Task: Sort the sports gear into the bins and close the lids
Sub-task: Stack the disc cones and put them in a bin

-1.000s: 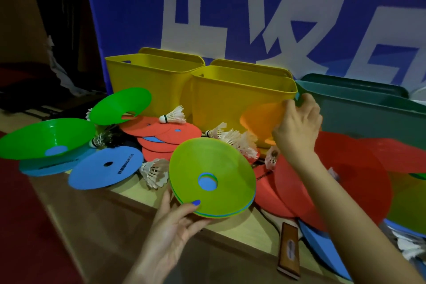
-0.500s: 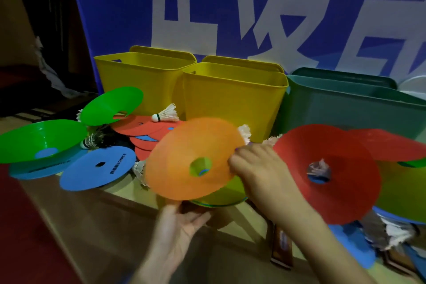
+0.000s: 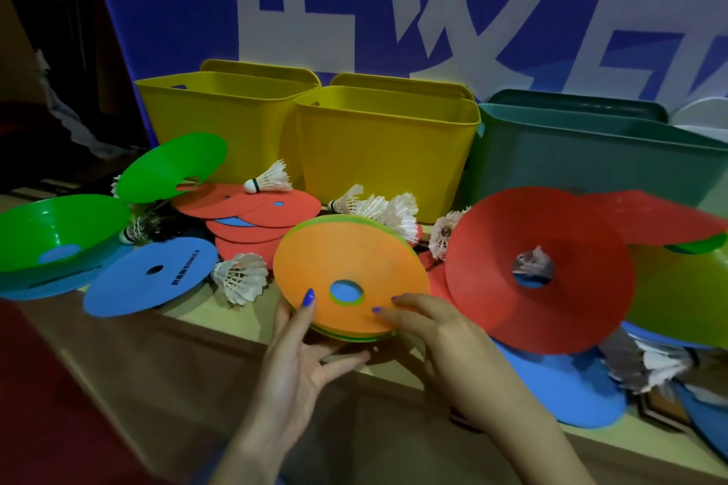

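Holding thumb-over [image 3: 303, 343] and fingertips-resting [image 3: 437, 331], orange plastic disc cone [image 3: 350, 268] now stacked on near yellow-green cones [image 3: 346, 337], ready for binning.

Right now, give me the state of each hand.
Left hand: holding the stack of cones, thumb on top.
Right hand: open, fingertips resting on the orange cone.

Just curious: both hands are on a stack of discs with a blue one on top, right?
Not quite: the top disc is orange, not blue, as the head view shows. The left hand and right hand are indeed both on that stack.
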Available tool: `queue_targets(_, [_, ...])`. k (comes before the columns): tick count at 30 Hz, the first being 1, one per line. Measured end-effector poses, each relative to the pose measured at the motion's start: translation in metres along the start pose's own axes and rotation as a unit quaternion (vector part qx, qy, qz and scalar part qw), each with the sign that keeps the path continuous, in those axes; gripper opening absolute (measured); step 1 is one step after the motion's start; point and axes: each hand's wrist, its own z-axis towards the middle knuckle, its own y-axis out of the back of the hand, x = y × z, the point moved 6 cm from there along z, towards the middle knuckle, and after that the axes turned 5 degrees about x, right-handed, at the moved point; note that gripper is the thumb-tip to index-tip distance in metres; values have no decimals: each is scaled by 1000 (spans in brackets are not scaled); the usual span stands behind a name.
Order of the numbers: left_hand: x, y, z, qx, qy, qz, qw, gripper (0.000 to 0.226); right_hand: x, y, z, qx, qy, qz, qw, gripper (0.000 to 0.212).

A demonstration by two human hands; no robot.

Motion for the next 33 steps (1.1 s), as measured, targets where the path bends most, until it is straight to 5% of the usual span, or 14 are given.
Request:
queue_targets(4, [4, -1, 0, -13, -22, 27, 999, 63, -8, 10, -14, -61, -14, 59, 996, 73])
queue_targets(9, [7, -3, 2, -13, -51, 20, 998, 65, -44, 44, -46, -216, -107, 47, 969, 50])
queue_targets(13, [12, -2, 7, -16, -47, -9, 999, 56, -81, 71, -86, -391, -280, 118, 868, 44])
queue_targets(17, [12, 3, 11, -16, -33, -14, 999, 43, -88, 85, -110, -460, -370, 128, 797, 51])
queue_targets(26, [13, 4, 13, -12, -23, 14, 1000, 57, -88, 76, -100, -318, -440, 53, 838, 54])
queue_targets(30, [13, 4, 13, -9, -18, 16, 1000, 56, -89, 76, -95, -324, -406, 107, 848, 36])
queue_targets(33, [12, 2, 11, -10, -13, 14, 1000, 55, -86, 81, -90, -385, -360, 234, 817, 26])
